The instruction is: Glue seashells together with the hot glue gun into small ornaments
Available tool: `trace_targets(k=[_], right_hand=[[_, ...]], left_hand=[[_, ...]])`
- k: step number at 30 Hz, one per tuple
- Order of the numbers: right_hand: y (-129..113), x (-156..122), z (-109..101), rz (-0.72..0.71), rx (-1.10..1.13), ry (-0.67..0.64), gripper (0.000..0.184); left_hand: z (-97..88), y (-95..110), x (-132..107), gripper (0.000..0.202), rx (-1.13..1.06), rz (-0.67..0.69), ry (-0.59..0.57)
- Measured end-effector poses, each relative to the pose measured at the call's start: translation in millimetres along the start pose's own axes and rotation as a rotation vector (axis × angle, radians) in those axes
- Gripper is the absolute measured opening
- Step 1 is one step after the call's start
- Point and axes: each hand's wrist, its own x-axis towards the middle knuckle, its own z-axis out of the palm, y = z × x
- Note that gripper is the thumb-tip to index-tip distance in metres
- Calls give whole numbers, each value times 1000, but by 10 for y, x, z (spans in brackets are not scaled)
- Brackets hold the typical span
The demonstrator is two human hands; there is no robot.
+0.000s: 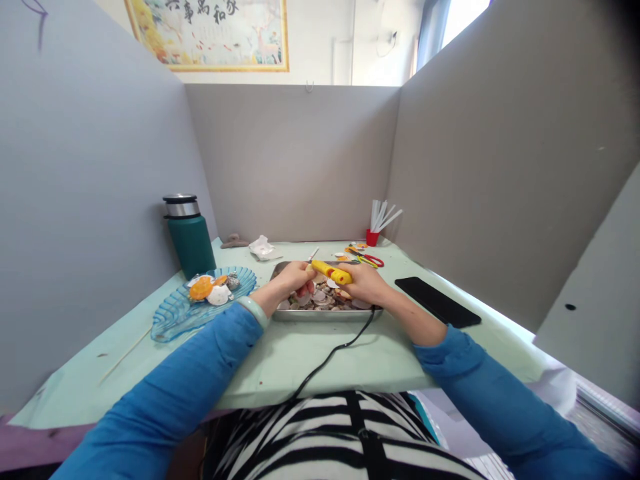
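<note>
Position: a yellow, barrel-shaped plastic glue gun [331,273] is above a shallow, rectangular silver metal tray [325,317], which rests on the pale green covered worktop [270,360]. My right grip [367,287] is closed around the handle side of the gun; the rear of the barrel faces me. My left grip [295,279] is at the far end of the barrel, thumb and fingers curled inward; I cannot tell whether anything is pinched there. Flat, pale and brownish shell-like pieces [325,299] cover the tray floor beneath.

Handling: I judge the gun light and its body stiff, with smooth plastic that may slide in a damp palm. Hold by the handle; keep fingertips clear of the nozzle end, which may be hot. Treat the thin, flexible black cord [334,350] as a drag load: it runs from under my right grip, over the tray's near rim, to the worktop's near edge. Leave it slack. I judge the pieces hard, light and brittle; take each by opposite edges, with little pressure.
</note>
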Motion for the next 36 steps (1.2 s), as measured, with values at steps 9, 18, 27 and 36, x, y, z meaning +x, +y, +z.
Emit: trace_targets(k=[9, 18, 27, 36], right_hand=[[-5, -4, -4, -12, 20, 16, 15], [-5, -2, -3, -16, 29, 13, 14], [14, 1, 15, -24, 27, 15, 15], [-1, -3, 2, -6, 29, 9, 14]], left_hand=[[1, 6, -2, 14, -34, 8, 16], [-4, -2, 6, 13, -38, 17, 9], [-4, -9, 3, 12, -32, 14, -8], [-8, -18, 9, 15, -31, 9, -10]])
